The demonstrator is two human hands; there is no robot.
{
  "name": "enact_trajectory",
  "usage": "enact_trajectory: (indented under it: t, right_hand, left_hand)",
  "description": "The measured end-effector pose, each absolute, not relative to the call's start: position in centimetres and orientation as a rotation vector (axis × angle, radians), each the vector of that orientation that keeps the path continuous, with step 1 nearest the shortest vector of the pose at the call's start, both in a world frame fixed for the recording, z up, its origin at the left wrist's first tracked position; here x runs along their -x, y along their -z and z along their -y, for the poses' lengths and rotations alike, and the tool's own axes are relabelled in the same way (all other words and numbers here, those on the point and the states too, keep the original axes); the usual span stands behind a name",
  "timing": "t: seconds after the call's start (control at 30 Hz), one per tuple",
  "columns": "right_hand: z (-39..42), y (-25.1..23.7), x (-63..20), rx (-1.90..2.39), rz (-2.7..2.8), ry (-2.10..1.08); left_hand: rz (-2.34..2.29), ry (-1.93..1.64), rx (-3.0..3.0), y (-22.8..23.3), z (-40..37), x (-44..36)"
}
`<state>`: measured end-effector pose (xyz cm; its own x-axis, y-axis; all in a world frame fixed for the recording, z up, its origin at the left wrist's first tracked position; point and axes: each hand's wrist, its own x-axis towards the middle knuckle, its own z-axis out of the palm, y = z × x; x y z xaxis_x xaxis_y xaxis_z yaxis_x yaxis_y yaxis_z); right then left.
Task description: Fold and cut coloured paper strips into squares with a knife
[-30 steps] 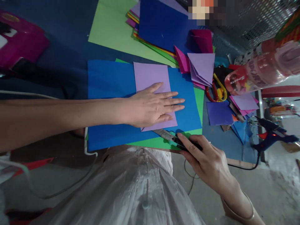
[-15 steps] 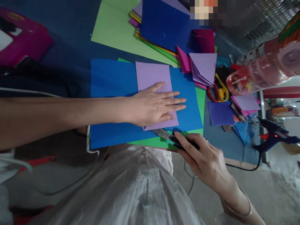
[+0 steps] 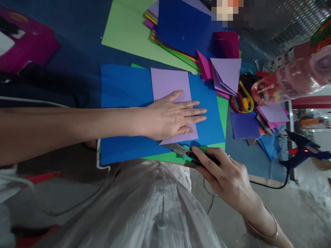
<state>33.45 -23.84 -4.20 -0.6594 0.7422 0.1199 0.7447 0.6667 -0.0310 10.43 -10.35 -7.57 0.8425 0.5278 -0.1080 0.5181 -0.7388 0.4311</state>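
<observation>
Lilac paper sheet [image 3: 170,90], one, under flat left hand [image 3: 168,119]; right hand [image 3: 227,179] fingers grasp one cutter [image 3: 184,151].

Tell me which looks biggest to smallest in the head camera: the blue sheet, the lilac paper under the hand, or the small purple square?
1. blue sheet
2. lilac paper
3. small purple square

The gaps look clear.

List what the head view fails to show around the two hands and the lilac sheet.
- Lilac sheet: middle hidden under the left hand.
- Cutter: handle covered by the right hand; blade tip too small to judge.
- Red scissors: blades hidden under folded papers.
</observation>
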Motion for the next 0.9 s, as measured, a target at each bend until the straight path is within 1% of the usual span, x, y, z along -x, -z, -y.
enact_trajectory:
  t: [0.23, 0.33, 0.4, 0.53, 0.57, 0.63, 0.73, 0.8, 0.9]
  right_hand:
    - [23.6, 4.1, -33.1, 1.212, 2.763, 0.033]
    - [23.6, 4.2, -32.9, 1.181, 2.777, 0.009]
    - [23.8, 4.2, -33.0, 1.165, 2.785, -0.041]
    - [24.7, 3.7, -34.6, 1.150, 2.734, -0.240]
    - [24.7, 3.6, -35.2, 1.191, 2.680, -0.236]
    - [24.5, 3.5, -36.8, 1.360, 2.512, -0.114]
    - [22.8, 4.2, -39.3, 1.674, 2.185, 0.282]
    - [21.2, 5.1, -41.0, 1.825, 2.062, 0.464]
    - [19.2, 6.4, -42.8, 1.954, 2.032, 0.561]
  left_hand:
    - [-0.740, -0.078, -2.591, 7.8, 10.3, -10.3]
    - [-0.767, -0.039, -2.584, 7.6, 10.4, -10.3]
    - [-0.774, -0.013, -2.586, 7.5, 10.4, -10.4]
    - [-0.758, 0.010, -2.612, 7.6, 10.3, -10.4]
    - [-0.757, 0.012, -2.618, 7.7, 10.3, -10.4]
    - [-0.761, 0.006, -2.632, 7.9, 10.2, -10.3]
    - [-0.743, -0.038, -2.658, 8.3, 10.2, -10.1]
    - [-0.720, -0.122, -2.659, 8.6, 10.2, -10.0]
    - [-0.762, -0.354, -2.622, 8.7, 10.1, -9.6]
